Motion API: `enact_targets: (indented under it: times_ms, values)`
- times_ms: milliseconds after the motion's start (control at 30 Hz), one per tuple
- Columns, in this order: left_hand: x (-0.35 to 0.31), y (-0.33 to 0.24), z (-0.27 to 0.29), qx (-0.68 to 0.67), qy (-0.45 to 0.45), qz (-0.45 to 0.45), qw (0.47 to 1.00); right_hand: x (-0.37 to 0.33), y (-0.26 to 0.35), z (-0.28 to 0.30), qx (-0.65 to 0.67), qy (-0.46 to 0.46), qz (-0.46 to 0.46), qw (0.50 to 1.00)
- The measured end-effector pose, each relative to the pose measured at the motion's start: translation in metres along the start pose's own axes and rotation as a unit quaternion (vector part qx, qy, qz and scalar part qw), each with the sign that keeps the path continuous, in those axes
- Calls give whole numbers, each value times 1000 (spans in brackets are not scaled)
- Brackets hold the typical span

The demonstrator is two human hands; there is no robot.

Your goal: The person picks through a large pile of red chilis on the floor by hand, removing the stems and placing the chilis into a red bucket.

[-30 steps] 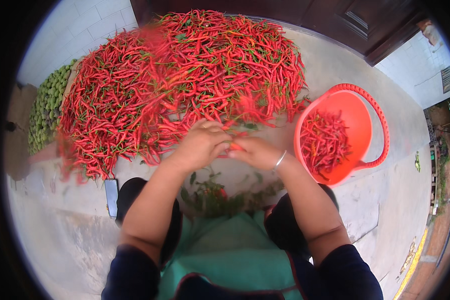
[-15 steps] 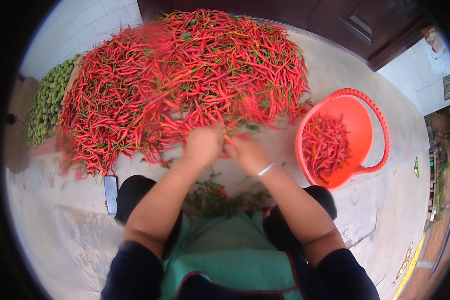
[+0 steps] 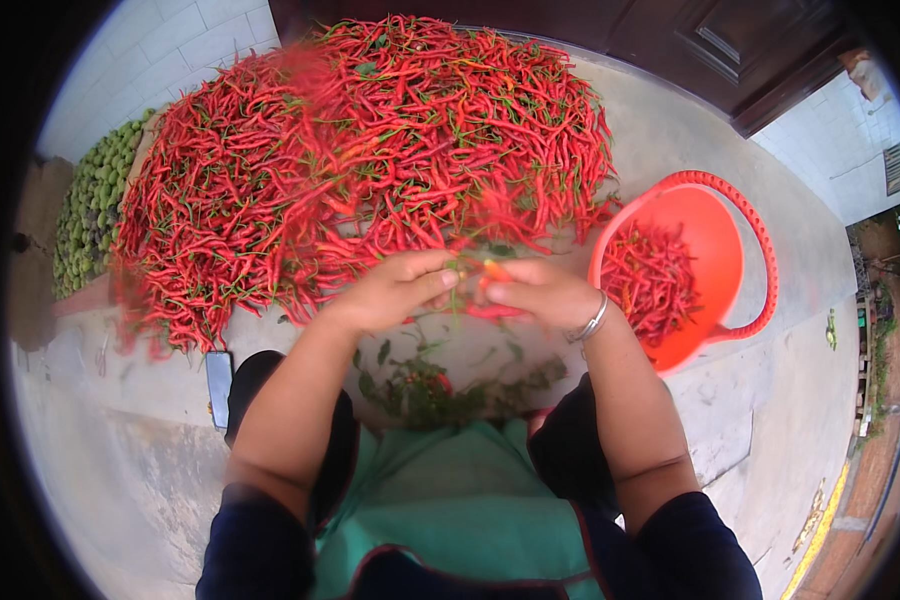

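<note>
Fingers point(image 3: 434, 286) drawn apart versus a moment ago | left hand point(image 3: 385, 292) pinches green stem point(image 3: 455, 300) | right hand point(image 3: 558, 297) grips red chili point(image 3: 494, 271) | stem likely off

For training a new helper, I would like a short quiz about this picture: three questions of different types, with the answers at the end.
1. Choose one. What does the person's right hand hold?
A) a phone
B) a red pepper
C) a green fruit

2. True or false: a silver bracelet is worn on the same arm as the hand in question 1.

3. Fill in the missing word: the red basket, with loose peppers inside, stands on the person's ____ side.

Key: 1 B; 2 true; 3 right.
</note>
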State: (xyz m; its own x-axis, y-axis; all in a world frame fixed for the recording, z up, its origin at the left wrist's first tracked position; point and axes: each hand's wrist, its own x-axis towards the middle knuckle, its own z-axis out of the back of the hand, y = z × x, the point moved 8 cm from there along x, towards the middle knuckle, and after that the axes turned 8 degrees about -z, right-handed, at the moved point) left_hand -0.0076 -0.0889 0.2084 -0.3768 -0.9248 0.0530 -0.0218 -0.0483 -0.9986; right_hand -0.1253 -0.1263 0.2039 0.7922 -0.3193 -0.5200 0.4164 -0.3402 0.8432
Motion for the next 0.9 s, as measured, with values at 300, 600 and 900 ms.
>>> enact_targets:
  times_ms: [300, 600, 900]
  values:
    - [-1, 22, -16, 63, 50, 61, 995, 3, 3, 5, -155, -40, 76, 984]
    - [5, -19, -56, -379, 55, -38, 923, -20, 2, 8, 9, 80, 132, 988]
    - [7, 88, -53, 440, 70, 79, 892, -162, -28, 190, -457, -617, -101, 633]
